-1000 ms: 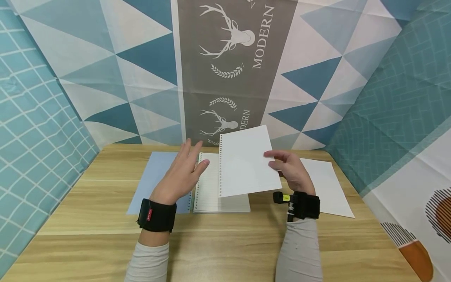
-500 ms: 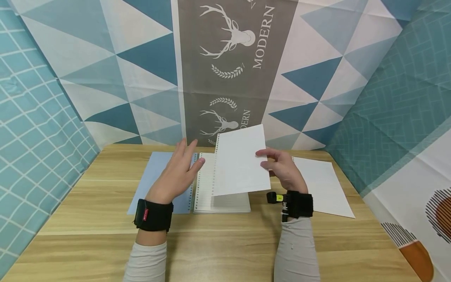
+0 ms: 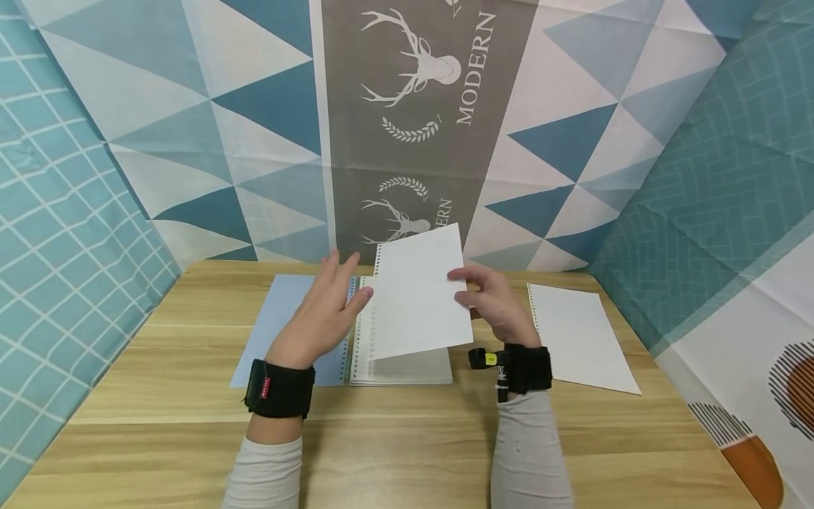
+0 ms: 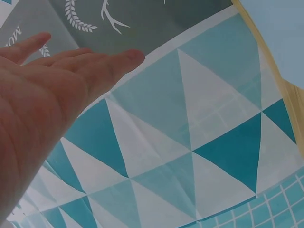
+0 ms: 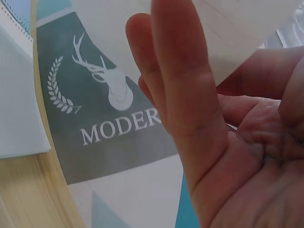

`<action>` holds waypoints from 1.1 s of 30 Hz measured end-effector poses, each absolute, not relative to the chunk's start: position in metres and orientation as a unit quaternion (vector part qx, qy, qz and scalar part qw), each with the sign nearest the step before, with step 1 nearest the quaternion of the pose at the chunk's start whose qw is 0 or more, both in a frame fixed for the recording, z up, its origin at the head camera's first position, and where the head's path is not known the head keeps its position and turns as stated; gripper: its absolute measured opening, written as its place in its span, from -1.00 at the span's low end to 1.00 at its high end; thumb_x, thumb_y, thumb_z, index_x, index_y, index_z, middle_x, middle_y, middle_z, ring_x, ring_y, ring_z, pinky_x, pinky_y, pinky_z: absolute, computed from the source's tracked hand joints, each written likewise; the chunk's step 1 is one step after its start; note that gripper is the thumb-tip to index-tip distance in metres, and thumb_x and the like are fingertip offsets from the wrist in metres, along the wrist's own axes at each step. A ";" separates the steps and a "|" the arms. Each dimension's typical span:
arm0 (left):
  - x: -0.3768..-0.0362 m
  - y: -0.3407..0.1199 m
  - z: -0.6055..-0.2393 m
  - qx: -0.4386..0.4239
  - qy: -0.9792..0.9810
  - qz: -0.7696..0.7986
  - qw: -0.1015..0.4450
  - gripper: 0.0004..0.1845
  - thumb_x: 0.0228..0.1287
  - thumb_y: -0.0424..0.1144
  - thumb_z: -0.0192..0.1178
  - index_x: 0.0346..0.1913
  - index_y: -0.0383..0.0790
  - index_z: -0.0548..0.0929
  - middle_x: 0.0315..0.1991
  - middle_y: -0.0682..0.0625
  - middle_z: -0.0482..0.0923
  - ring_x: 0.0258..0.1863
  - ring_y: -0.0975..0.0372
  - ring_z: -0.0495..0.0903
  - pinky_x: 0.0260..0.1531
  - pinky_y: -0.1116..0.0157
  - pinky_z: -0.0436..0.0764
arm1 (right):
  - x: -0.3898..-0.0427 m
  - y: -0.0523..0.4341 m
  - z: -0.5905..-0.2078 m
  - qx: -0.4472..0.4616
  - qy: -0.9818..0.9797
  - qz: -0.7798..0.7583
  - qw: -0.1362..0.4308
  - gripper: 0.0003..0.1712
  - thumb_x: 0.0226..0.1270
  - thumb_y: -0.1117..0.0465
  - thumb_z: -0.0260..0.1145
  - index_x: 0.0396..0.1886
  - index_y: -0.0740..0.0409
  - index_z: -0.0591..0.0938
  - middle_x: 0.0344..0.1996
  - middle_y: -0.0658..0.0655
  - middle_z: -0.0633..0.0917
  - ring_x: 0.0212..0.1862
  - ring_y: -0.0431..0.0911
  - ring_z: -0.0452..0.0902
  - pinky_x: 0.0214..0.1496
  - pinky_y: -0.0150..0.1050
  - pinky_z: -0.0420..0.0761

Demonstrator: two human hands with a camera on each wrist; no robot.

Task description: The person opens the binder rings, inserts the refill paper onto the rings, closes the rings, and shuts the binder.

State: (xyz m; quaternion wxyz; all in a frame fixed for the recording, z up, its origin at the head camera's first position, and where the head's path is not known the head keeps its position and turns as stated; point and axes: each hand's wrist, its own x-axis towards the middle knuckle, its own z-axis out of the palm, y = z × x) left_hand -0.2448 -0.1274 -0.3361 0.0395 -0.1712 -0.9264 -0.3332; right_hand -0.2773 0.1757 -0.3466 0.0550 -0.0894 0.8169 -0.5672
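Observation:
My right hand [image 3: 492, 300] pinches the right edge of a loose sheet of white paper [image 3: 420, 293], which has a row of punched holes down its left side. The sheet is held up, tilted, above an open loose-leaf notebook [image 3: 420, 371]. In the right wrist view part of the sheet [image 5: 247, 33] shows behind the fingers. The notebook's blue cover [image 3: 273, 318] lies flat on the left, and lined pages are on the right. Over the cover, near the binding, my left hand [image 3: 318, 311] hovers with fingers extended, holding nothing; the left wrist view shows this hand [image 4: 57, 90] apart from any paper.
Another punched white sheet [image 3: 585, 339] lies on the wooden table [image 3: 394, 445] to the right of the notebook. A patterned cloth [image 3: 407, 141] hangs behind the table, with further cloths along both sides.
My right hand has carried the pinched sheet leftward over the notebook, uncovering more of the other sheet on the right. The left hand has shifted slightly left and stays extended.

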 end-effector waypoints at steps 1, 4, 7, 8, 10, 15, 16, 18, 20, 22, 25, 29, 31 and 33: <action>-0.245 -0.126 -0.336 -0.174 -0.926 -0.332 0.042 -0.24 0.61 0.11 -0.10 0.65 -0.14 -0.04 0.67 -0.23 -0.39 0.67 -0.12 -0.38 0.56 -0.24 -0.08 | -0.277 0.174 -0.346 -0.094 0.817 -0.566 0.055 -0.55 0.44 0.38 0.21 0.30 0.19 0.55 0.32 0.21 0.49 -0.12 0.05 0.43 -0.24 -0.27 0.53; -0.245 -0.122 -0.337 -0.183 -0.926 -0.328 0.046 -0.25 0.61 0.08 -0.09 0.65 -0.17 -0.02 0.67 -0.26 -0.37 0.67 -0.13 -0.37 0.57 -0.22 -0.07 | -0.277 0.168 -0.345 -0.104 0.814 -0.569 0.057 -0.55 0.44 0.40 0.20 0.30 0.22 0.54 0.32 0.24 0.49 -0.14 0.05 0.47 -0.24 -0.26 0.55; -0.246 -0.118 -0.337 -0.186 -0.927 -0.322 0.050 -0.25 0.60 0.07 -0.07 0.64 -0.19 0.00 0.67 -0.28 -0.32 0.67 -0.14 -0.33 0.58 -0.20 -0.05 | -0.277 0.162 -0.344 -0.109 0.811 -0.572 0.062 -0.55 0.45 0.40 0.19 0.30 0.23 0.53 0.31 0.25 0.48 -0.18 0.04 0.52 -0.24 -0.25 0.59; -0.246 -0.117 -0.338 -0.187 -0.927 -0.320 0.050 -0.25 0.60 0.07 -0.06 0.64 -0.18 0.00 0.67 -0.28 -0.31 0.67 -0.14 -0.32 0.58 -0.20 -0.05 | -0.277 0.161 -0.344 -0.110 0.810 -0.572 0.064 -0.54 0.45 0.40 0.19 0.31 0.24 0.52 0.32 0.25 0.47 -0.21 0.02 0.52 -0.24 -0.24 0.60; -0.245 -0.114 -0.338 -0.190 -0.929 -0.313 0.055 -0.25 0.59 0.06 -0.04 0.64 -0.19 0.02 0.66 -0.30 -0.28 0.66 -0.16 -0.28 0.57 -0.21 -0.03 | -0.278 0.158 -0.344 -0.114 0.810 -0.571 0.068 -0.53 0.44 0.41 0.18 0.32 0.25 0.51 0.33 0.26 0.46 -0.25 0.02 0.52 -0.25 -0.22 0.62; -0.244 -0.107 -0.340 -0.197 -0.932 -0.299 0.057 -0.26 0.59 0.06 -0.02 0.63 -0.20 0.05 0.65 -0.35 -0.24 0.65 -0.21 -0.25 0.55 -0.23 0.01 | -0.279 0.152 -0.346 -0.115 0.813 -0.566 0.075 -0.53 0.43 0.42 0.19 0.31 0.25 0.52 0.32 0.25 0.46 -0.31 0.01 0.51 -0.30 -0.22 0.62; -0.244 -0.106 -0.340 -0.198 -0.932 -0.297 0.058 -0.26 0.58 0.06 -0.02 0.63 -0.20 0.05 0.65 -0.35 -0.24 0.65 -0.22 -0.25 0.55 -0.22 0.01 | -0.279 0.151 -0.346 -0.115 0.814 -0.564 0.075 -0.54 0.42 0.42 0.20 0.30 0.25 0.53 0.32 0.26 0.47 -0.32 0.00 0.51 -0.31 -0.23 0.63; -0.244 -0.103 -0.340 -0.200 -0.934 -0.289 0.057 -0.25 0.58 0.08 -0.02 0.63 -0.20 0.05 0.65 -0.35 -0.24 0.65 -0.22 -0.24 0.55 -0.23 0.02 | -0.280 0.148 -0.347 -0.116 0.815 -0.563 0.079 -0.54 0.41 0.43 0.20 0.29 0.26 0.53 0.30 0.27 0.48 -0.33 -0.01 0.53 -0.33 -0.24 0.64; -0.243 -0.100 -0.341 -0.202 -0.936 -0.284 0.056 -0.24 0.58 0.09 -0.02 0.63 -0.19 0.06 0.65 -0.35 -0.23 0.65 -0.22 -0.22 0.54 -0.23 0.04 | -0.279 0.146 -0.347 -0.118 0.812 -0.565 0.084 -0.53 0.40 0.44 0.20 0.29 0.27 0.53 0.30 0.28 0.49 -0.36 -0.02 0.53 -0.34 -0.23 0.65; -0.243 -0.097 -0.342 -0.205 -0.936 -0.281 0.054 -0.24 0.57 0.10 -0.02 0.63 -0.19 0.07 0.65 -0.35 -0.22 0.65 -0.22 -0.20 0.54 -0.22 0.05 | -0.279 0.143 -0.347 -0.121 0.810 -0.567 0.089 -0.52 0.38 0.45 0.19 0.30 0.28 0.53 0.30 0.27 0.49 -0.37 -0.04 0.53 -0.34 -0.23 0.66; -0.244 -0.094 -0.344 -0.211 -0.935 -0.283 0.048 -0.25 0.57 0.11 -0.02 0.63 -0.17 0.08 0.65 -0.34 -0.20 0.65 -0.20 -0.19 0.54 -0.22 0.06 | -0.278 0.140 -0.346 -0.122 0.806 -0.572 0.098 -0.51 0.37 0.46 0.18 0.29 0.28 0.52 0.28 0.26 0.52 -0.35 -0.05 0.55 -0.33 -0.20 0.70; -0.246 -0.091 -0.349 -0.212 -0.933 -0.287 0.036 -0.26 0.58 0.09 -0.02 0.63 -0.15 0.07 0.65 -0.34 -0.20 0.66 -0.18 -0.20 0.54 -0.22 0.05 | -0.278 0.136 -0.348 -0.124 0.803 -0.572 0.109 -0.51 0.35 0.48 0.16 0.29 0.31 0.52 0.21 0.31 0.58 -0.34 -0.07 0.61 -0.32 -0.17 0.73; -0.248 -0.091 -0.352 -0.211 -0.934 -0.287 0.028 -0.28 0.60 0.06 -0.04 0.63 -0.14 0.07 0.65 -0.34 -0.21 0.66 -0.18 -0.22 0.54 -0.22 0.04 | -0.278 0.134 -0.348 -0.124 0.804 -0.570 0.115 -0.50 0.35 0.48 0.16 0.29 0.31 0.52 0.19 0.32 0.59 -0.34 -0.08 0.62 -0.32 -0.17 0.73; -0.249 -0.090 -0.355 -0.208 -0.936 -0.284 0.021 -0.31 0.61 0.04 -0.06 0.63 -0.14 0.07 0.65 -0.35 -0.20 0.65 -0.20 -0.22 0.55 -0.22 0.03 | -0.278 0.133 -0.349 -0.121 0.806 -0.567 0.120 -0.50 0.35 0.47 0.16 0.30 0.30 0.52 0.18 0.32 0.60 -0.35 -0.09 0.62 -0.32 -0.18 0.73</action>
